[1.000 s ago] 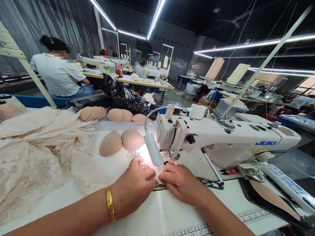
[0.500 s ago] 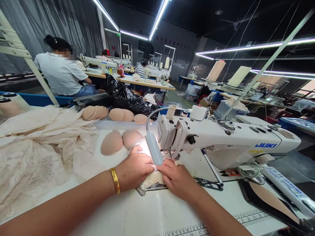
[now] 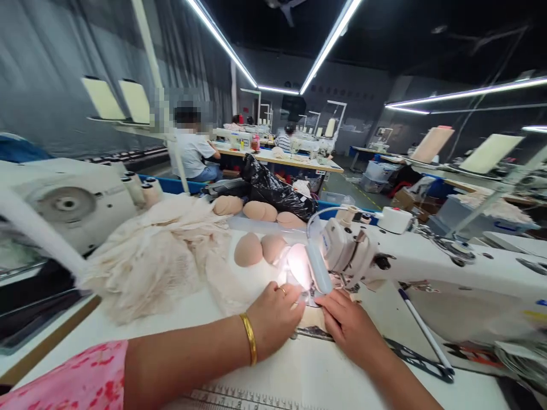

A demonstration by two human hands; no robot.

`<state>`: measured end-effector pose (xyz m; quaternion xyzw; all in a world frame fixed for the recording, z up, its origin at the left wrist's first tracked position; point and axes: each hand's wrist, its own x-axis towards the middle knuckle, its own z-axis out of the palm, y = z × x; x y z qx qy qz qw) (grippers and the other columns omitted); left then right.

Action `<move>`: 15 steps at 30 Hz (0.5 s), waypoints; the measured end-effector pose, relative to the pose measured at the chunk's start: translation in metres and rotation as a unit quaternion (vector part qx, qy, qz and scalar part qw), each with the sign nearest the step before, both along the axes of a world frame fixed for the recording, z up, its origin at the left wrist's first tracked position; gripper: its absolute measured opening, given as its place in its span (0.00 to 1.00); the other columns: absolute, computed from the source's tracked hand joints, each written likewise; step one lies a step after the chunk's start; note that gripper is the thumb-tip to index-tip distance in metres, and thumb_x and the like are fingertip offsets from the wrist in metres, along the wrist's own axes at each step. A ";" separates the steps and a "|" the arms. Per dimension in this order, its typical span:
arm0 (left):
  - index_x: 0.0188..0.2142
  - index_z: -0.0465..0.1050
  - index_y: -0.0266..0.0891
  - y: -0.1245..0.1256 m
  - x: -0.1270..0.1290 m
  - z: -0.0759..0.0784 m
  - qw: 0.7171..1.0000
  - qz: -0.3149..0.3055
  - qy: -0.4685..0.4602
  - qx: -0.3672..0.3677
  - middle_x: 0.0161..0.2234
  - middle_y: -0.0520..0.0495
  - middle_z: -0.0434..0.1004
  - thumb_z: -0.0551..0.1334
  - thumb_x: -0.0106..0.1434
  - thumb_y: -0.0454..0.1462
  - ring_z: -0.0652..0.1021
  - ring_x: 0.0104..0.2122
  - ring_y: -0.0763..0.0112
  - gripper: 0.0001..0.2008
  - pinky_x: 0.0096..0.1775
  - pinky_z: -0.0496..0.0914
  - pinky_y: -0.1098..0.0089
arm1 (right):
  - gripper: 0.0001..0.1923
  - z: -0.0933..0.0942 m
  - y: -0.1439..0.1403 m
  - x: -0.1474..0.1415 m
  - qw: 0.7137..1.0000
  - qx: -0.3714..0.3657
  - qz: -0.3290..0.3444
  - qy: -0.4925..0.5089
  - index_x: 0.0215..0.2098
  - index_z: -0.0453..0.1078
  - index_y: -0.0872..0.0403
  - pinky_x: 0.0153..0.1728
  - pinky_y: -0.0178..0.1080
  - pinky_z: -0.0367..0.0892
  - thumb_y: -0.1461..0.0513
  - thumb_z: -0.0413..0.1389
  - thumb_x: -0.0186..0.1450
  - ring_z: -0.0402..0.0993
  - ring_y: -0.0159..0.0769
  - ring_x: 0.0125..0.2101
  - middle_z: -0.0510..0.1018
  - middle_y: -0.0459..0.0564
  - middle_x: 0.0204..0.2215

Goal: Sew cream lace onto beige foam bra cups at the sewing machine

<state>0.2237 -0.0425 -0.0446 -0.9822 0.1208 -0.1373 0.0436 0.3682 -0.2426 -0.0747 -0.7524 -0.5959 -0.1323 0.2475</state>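
Observation:
Under the sewing machine, a brightly lit pale fabric piece lies at the needle area, much of it washed out by the light. My left hand, wearing a gold bangle and a ring, presses its closed fingers on the fabric's left side. Opposite, my right hand has its fingertips pinched at the fabric's right edge, close to the grey lamp. A glowing cup-shaped pad lies just beyond. Left of it are two beige bra pads. The needle itself is hidden.
Crumpled cream lace fabric spreads across the left of the table. Several stacked beige pads line the back, before a black plastic bag. At right lie a pen and a black tool. A co-worker sits beyond.
The view has swung left, showing another machine and more of the lace. Both hands stay at the needle area, and the left has shifted slightly toward me. More of the lit pad shows.

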 end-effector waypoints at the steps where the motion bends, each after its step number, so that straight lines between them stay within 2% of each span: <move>1: 0.53 0.73 0.37 0.000 -0.016 0.000 1.000 0.009 -0.012 0.008 0.58 0.34 0.76 0.58 0.71 0.31 0.79 0.52 0.51 0.13 0.43 0.71 0.55 | 0.16 -0.003 0.000 0.000 1.000 0.004 0.007 -0.001 0.48 0.70 0.49 0.31 0.40 0.66 0.71 0.45 0.72 0.75 0.41 0.32 0.75 0.49 0.34; 3: 0.62 0.68 0.37 0.007 -0.047 0.004 0.998 0.056 -0.022 0.014 0.66 0.31 0.70 0.61 0.70 0.33 0.75 0.59 0.46 0.21 0.51 0.72 0.50 | 0.15 -0.008 0.000 0.002 1.000 0.008 0.019 -0.004 0.47 0.69 0.48 0.30 0.40 0.66 0.70 0.45 0.73 0.75 0.41 0.31 0.75 0.49 0.34; 5: 0.67 0.64 0.35 0.021 -0.076 0.010 0.990 0.144 -0.011 0.004 0.68 0.28 0.66 0.63 0.68 0.33 0.73 0.62 0.40 0.28 0.56 0.70 0.42 | 0.14 -0.012 0.000 0.003 1.000 0.007 0.029 -0.009 0.47 0.68 0.48 0.29 0.41 0.67 0.70 0.44 0.74 0.75 0.41 0.31 0.75 0.49 0.34; 7: 0.65 0.68 0.36 0.035 -0.099 0.014 0.975 0.219 0.018 -0.021 0.65 0.29 0.70 0.62 0.69 0.31 0.75 0.59 0.39 0.25 0.56 0.70 0.39 | 0.15 -0.012 0.000 0.003 0.999 0.011 0.037 -0.020 0.49 0.67 0.48 0.29 0.41 0.68 0.70 0.45 0.74 0.75 0.42 0.32 0.75 0.49 0.34; 8: 0.62 0.71 0.37 0.040 -0.109 0.015 0.972 0.231 0.033 -0.041 0.63 0.31 0.73 0.59 0.70 0.30 0.77 0.57 0.41 0.21 0.55 0.72 0.40 | 0.15 -0.010 0.000 0.001 0.999 0.015 0.042 -0.027 0.49 0.67 0.48 0.29 0.41 0.68 0.70 0.45 0.74 0.74 0.42 0.32 0.75 0.49 0.34; 9: 0.57 0.74 0.38 0.042 -0.117 0.015 0.972 0.222 0.043 -0.068 0.60 0.34 0.76 0.57 0.70 0.28 0.78 0.55 0.45 0.18 0.54 0.73 0.42 | 0.14 -0.007 0.001 -0.002 0.998 0.018 0.047 -0.033 0.49 0.67 0.48 0.29 0.41 0.68 0.70 0.45 0.74 0.74 0.43 0.33 0.75 0.49 0.34; 11: 0.46 0.76 0.39 0.041 -0.133 0.012 0.978 0.152 0.051 -0.136 0.57 0.40 0.79 0.58 0.69 0.28 0.80 0.52 0.51 0.11 0.53 0.75 0.48 | 0.13 0.003 0.001 -0.014 0.997 0.015 0.062 -0.035 0.47 0.68 0.48 0.29 0.41 0.68 0.70 0.46 0.75 0.73 0.43 0.33 0.75 0.50 0.33; 13: 0.39 0.73 0.41 0.033 -0.147 0.009 0.976 0.066 0.048 -0.200 0.58 0.44 0.78 0.61 0.67 0.31 0.79 0.53 0.55 0.04 0.56 0.75 0.53 | 0.12 0.016 0.001 -0.032 0.996 0.011 0.085 -0.018 0.49 0.68 0.49 0.32 0.42 0.69 0.70 0.47 0.75 0.72 0.43 0.35 0.76 0.51 0.35; 15: 0.35 0.70 0.42 0.024 -0.157 0.006 0.971 0.024 0.029 -0.234 0.60 0.45 0.76 0.62 0.67 0.33 0.77 0.57 0.55 0.04 0.58 0.73 0.55 | 0.13 0.028 0.004 -0.054 0.993 0.019 0.114 0.019 0.54 0.68 0.50 0.37 0.44 0.72 0.69 0.49 0.76 0.73 0.44 0.39 0.78 0.53 0.40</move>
